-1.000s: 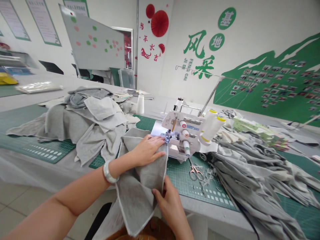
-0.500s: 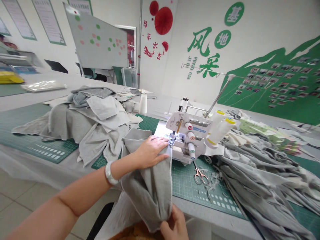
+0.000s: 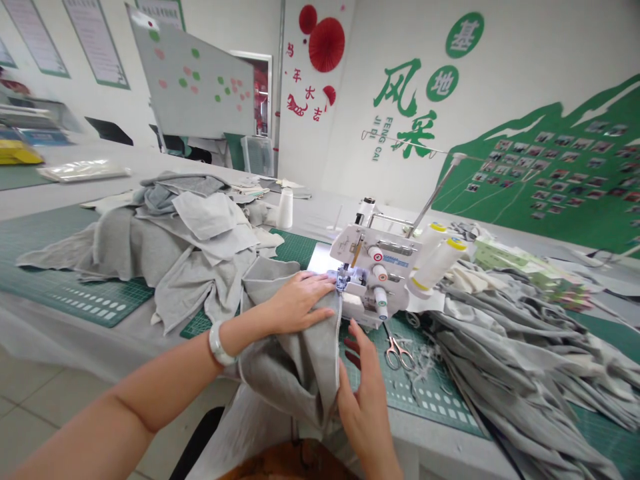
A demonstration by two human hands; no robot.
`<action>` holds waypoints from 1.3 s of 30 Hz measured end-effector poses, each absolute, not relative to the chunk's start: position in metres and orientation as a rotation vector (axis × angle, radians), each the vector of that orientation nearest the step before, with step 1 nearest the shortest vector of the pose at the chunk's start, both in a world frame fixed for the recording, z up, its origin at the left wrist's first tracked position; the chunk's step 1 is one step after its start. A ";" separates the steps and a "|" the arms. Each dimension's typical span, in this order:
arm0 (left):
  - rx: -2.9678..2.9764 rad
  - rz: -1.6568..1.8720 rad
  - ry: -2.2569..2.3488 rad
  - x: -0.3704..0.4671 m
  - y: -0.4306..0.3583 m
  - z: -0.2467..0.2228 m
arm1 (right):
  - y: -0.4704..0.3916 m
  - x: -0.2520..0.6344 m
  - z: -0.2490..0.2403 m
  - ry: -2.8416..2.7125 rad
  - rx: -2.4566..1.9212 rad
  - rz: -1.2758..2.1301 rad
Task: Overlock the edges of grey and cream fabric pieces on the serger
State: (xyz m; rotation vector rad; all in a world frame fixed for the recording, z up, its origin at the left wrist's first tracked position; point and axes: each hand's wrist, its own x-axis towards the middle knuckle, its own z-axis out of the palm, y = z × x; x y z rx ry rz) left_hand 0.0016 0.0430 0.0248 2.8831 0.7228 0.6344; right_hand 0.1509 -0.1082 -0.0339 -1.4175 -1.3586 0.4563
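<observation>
A white overlock sewing machine (image 3: 375, 267) stands on a green cutting mat, its lamp lit over the needle area. Grey fabric (image 3: 300, 360) runs from the presser foot down over the table's front edge. My left hand (image 3: 300, 301) lies flat on this fabric just left of the foot, fingers stretched toward it. Beside the fabric's right edge is my right hand (image 3: 363, 393), its thumb and fingers apart, the thumb at the cloth's edge. Nothing is gripped in it.
Grey and white fabric pieces (image 3: 200, 220) are heaped at the left. More grey cloth (image 3: 520, 347) covers the right side. Scissors (image 3: 399, 353) and thread scraps lie right of the machine. A white thread cone (image 3: 285, 208) stands behind, with yellow-topped cones (image 3: 440, 263) beside the machine.
My right hand has let go of the fabric's lower corner and moved up along its right edge, its fingers opening. My left hand stays on the cloth near the foot.
</observation>
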 end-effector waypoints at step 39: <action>2.787 0.590 0.512 -0.007 0.052 0.030 | -0.051 0.136 -0.016 -1.477 -1.567 0.290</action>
